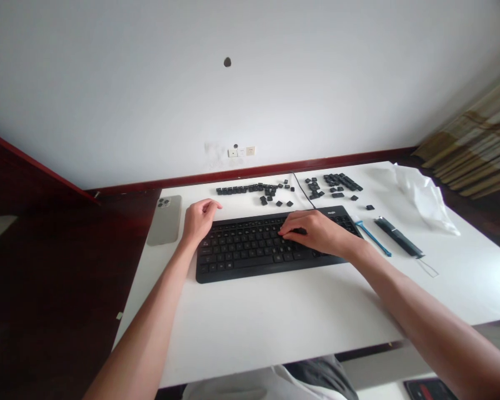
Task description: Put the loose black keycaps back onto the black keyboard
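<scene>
A black keyboard lies across the white table, with most of its left side covered in keys and some gaps near its middle right. Over that middle right part is my right hand, its thumb and fingers pinched together at a keycap, mostly hidden under the fingertips. By the keyboard's upper left corner rests my left hand, its fingers curled inward; what is inside them, if anything, is hidden. Behind the keyboard lie several loose black keycaps, some in a row, others scattered, with a second group further right.
A grey phone lies at the table's left edge. To the keyboard's right are a blue stick-like tool, a dark narrow pouch with a thin wire loop, and a crumpled white plastic bag. A cable runs back from the keyboard.
</scene>
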The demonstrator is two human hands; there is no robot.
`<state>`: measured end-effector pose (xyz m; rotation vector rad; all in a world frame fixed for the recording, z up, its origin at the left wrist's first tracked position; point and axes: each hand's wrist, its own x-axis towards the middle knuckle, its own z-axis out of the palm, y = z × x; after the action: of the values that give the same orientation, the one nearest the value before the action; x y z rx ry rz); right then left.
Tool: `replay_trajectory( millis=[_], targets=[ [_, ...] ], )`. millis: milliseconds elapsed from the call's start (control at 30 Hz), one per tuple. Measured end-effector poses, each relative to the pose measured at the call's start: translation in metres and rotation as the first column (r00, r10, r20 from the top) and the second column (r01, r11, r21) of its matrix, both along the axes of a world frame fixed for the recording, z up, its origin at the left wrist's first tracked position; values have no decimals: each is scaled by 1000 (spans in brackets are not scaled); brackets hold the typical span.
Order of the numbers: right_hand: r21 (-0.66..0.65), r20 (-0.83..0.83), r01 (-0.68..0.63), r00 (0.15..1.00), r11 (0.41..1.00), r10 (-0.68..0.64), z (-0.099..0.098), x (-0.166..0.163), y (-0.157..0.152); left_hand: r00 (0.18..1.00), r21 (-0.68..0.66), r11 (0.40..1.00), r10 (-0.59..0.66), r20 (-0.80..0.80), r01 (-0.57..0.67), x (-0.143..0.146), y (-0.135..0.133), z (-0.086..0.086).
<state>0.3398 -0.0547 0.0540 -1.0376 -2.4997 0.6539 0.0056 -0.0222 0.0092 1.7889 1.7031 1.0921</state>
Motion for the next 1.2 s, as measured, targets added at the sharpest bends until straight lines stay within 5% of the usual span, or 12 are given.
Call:
replay_trajectory(
  millis=[567,1200],
  targets=[
    [209,-84,295,955,932,-284,-16,45,36,1000,-31,1000,1,-20,-1,-1,2,0],
    [215,-165,457,888,863,-430,-26,67,58,999,-19,1000,-23,-24,23,-3,6,-8]
  ],
)
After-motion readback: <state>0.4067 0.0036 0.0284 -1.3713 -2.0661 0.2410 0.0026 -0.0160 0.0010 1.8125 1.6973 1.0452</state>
